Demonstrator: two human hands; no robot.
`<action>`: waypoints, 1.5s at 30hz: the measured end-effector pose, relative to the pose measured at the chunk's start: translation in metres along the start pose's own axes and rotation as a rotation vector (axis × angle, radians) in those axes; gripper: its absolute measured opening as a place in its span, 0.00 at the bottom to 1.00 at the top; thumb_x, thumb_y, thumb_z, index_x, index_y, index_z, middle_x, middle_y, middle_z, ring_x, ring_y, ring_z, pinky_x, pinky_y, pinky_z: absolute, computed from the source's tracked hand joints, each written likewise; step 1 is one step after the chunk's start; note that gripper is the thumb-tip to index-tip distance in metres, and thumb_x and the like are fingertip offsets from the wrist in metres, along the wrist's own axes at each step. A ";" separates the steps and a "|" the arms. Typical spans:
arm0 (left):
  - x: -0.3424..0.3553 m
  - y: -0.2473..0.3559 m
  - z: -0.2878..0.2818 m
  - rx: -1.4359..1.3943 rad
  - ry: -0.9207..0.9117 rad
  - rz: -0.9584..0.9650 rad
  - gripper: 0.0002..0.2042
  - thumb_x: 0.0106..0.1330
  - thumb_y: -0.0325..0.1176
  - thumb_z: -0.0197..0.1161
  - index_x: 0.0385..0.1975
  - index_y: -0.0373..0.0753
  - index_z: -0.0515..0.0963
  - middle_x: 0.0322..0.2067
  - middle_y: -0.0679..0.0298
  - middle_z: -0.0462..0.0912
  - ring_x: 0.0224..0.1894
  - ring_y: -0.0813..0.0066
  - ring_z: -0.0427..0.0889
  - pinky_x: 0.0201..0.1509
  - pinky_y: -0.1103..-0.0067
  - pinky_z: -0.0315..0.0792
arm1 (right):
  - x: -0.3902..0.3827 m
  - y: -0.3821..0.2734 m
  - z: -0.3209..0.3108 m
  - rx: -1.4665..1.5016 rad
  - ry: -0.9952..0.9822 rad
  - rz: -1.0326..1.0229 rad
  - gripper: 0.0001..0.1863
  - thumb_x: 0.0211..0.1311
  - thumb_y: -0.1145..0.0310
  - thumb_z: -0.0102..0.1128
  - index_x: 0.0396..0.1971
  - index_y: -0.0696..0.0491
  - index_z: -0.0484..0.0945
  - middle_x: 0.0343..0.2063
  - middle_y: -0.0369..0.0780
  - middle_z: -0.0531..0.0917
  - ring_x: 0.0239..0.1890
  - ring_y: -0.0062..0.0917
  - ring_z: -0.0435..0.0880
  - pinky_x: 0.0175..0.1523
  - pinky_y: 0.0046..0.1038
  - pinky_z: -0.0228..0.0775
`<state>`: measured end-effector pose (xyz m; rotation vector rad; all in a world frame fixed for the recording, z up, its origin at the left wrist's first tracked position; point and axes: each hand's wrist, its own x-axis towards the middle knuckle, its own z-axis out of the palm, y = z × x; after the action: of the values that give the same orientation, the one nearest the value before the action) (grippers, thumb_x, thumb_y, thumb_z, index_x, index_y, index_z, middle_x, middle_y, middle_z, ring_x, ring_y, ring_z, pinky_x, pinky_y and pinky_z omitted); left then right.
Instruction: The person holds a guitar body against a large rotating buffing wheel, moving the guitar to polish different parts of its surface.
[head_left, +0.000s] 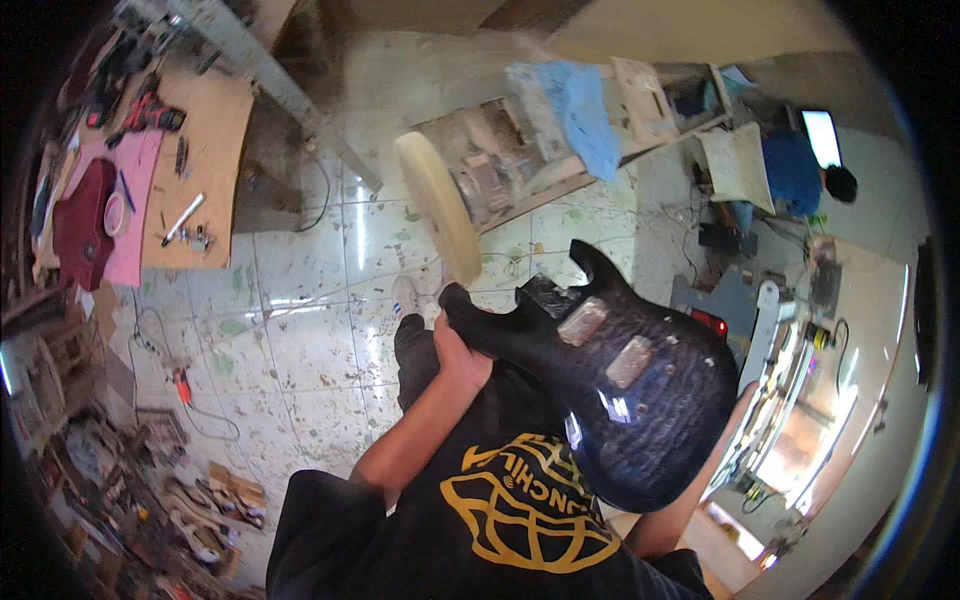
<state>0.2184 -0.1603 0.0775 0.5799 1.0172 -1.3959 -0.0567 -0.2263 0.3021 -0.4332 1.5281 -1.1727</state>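
Note:
A glossy black electric guitar body (660,400) is held up in front of my chest, its top facing up. Its face has a dark wavy figure, two pale rectangular pickup cavities and a neck pocket between its horns. My left hand (462,352) is closed round the long horn at the left. Along the right edge, my right hand (742,398) supports the body, mostly hidden behind it. Just beyond the left horn stands a large cream buffing wheel (440,208), apart from the guitar body.
The wheel's motor (488,190) sits on a frame draped with a blue cloth (585,115). On the left bench (215,110) lie a red guitar body (82,225) and a drill (150,115). Cords cross the tiled floor; wood scraps (205,515) pile lower left. Another person (795,170) is far right.

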 end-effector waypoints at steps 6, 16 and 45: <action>-0.071 -0.040 0.067 0.137 -0.149 -0.030 0.11 0.64 0.37 0.43 0.38 0.39 0.68 0.30 0.56 0.77 0.38 0.58 0.77 0.54 0.62 0.69 | -0.048 -0.044 -0.012 0.160 0.004 -0.265 0.44 0.55 0.30 0.32 0.58 0.54 0.62 0.55 0.45 0.69 0.55 0.36 0.70 0.60 0.39 0.60; -0.113 -0.047 0.120 0.260 -0.679 0.033 0.10 0.65 0.39 0.41 0.37 0.42 0.67 0.29 0.59 0.75 0.40 0.60 0.75 0.53 0.56 0.68 | -0.062 -0.037 -0.051 0.459 0.001 -0.520 0.48 0.52 0.27 0.32 0.58 0.55 0.62 0.56 0.45 0.68 0.57 0.37 0.67 0.62 0.43 0.57; -0.255 -0.016 0.340 1.065 -1.217 1.371 0.28 0.67 0.55 0.38 0.55 0.35 0.62 0.48 0.50 0.70 0.49 0.55 0.71 0.55 0.62 0.63 | -0.075 -0.018 -0.002 0.905 -0.436 -0.741 0.46 0.33 0.46 0.57 0.53 0.61 0.63 0.50 0.50 0.70 0.50 0.43 0.73 0.54 0.42 0.68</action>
<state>0.3147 -0.3160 0.4616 0.7360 -1.0883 -0.5883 -0.0399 -0.1743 0.3566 -0.5848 0.3356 -2.0198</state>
